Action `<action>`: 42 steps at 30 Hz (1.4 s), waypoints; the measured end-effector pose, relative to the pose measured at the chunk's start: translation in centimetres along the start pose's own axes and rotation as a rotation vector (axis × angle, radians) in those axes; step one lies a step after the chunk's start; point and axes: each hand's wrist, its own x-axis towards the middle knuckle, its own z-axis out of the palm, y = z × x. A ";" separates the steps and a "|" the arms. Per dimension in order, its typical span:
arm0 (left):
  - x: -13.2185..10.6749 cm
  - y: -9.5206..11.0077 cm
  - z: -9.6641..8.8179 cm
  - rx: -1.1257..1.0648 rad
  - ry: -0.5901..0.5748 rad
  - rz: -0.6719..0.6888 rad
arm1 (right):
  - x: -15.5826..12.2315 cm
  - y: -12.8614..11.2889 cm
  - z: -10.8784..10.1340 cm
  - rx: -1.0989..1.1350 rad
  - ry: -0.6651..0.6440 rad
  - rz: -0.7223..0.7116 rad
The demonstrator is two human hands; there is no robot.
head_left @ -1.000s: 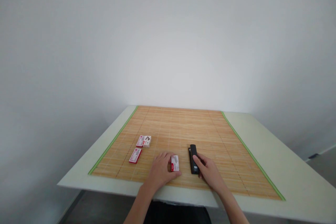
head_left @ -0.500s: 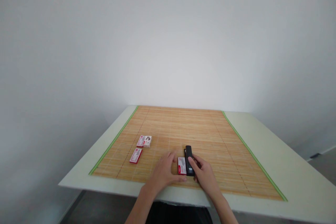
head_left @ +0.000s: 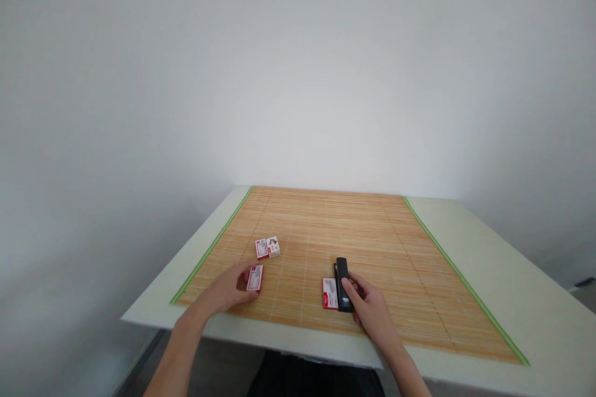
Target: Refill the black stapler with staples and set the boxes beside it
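My left hand (head_left: 233, 287) closes around a small red-and-white staple box (head_left: 255, 278), its fingers at the far end and its thumb at the near end. The box appears to rest on the mat. My right hand (head_left: 369, 305) grips a black stapler (head_left: 343, 288) from the right, thumb on top and the other fingers partly hidden. Against the stapler's left side lies another red-and-white staple box (head_left: 329, 293). Beyond my left hand, two more small boxes sit side by side: a red-edged one (head_left: 261, 248) and a white one (head_left: 272, 246) with a dark picture.
A bamboo mat (head_left: 321, 223) with green edging covers the middle of a white table (head_left: 470, 242). White walls (head_left: 321, 74) rise behind and beside it. The table's near edge runs just in front of my body.
My left hand has moved left, from beside the box at the stapler to the nearer box on the left, and closed around it. My right hand still holds the stapler. The view has shifted slightly.
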 end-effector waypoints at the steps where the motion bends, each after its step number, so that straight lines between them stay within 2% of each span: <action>1: 0.1 0.8 0.4 -0.012 -0.018 -0.006 | 0.0 0.0 0.0 0.009 0.000 0.006; 3: 0.3 2.8 1.6 -0.021 -0.023 0.021 | 0.0 -0.1 0.1 0.023 -0.001 0.009; 6: 1.1 5.7 3.8 -0.032 0.013 0.158 | -0.1 -0.3 0.1 0.029 0.003 -0.002; 9: 2.0 6.6 5.0 0.002 0.049 0.208 | -0.1 -0.5 0.1 0.028 0.010 -0.001; 12: 2.7 4.4 4.1 0.103 0.062 0.140 | -0.1 -0.5 0.1 0.049 0.005 -0.006; 16: 2.9 -0.6 0.9 0.200 0.019 0.044 | 0.1 -0.2 0.2 0.064 0.009 -0.014; 19: 3.7 -2.6 -1.0 0.237 0.022 -0.011 | 0.2 0.1 0.2 0.062 0.009 -0.010; 23: 6.4 -2.2 -1.6 0.256 0.204 -0.021 | 0.1 0.0 0.1 0.048 0.008 -0.013; 27: 8.5 -1.1 -1.0 0.247 0.201 0.047 | 0.1 -0.1 0.0 0.033 0.009 -0.024; 31: 7.9 -0.4 -1.1 0.245 0.244 0.063 | 0.1 -0.4 0.1 0.034 0.006 -0.023; 34: 6.4 1.5 -0.7 0.195 0.317 0.121 | 0.0 -0.5 0.2 0.057 0.001 -0.033; 36: 5.2 4.0 0.8 0.123 0.319 0.215 | 0.0 -0.6 0.3 0.062 0.007 -0.031; 39: 3.5 8.8 4.4 0.022 0.209 0.355 | 0.1 -0.6 0.3 0.059 0.019 -0.014; 42: 2.2 12.7 8.1 -0.004 0.072 0.416 | 0.1 -0.5 0.3 0.060 0.015 -0.012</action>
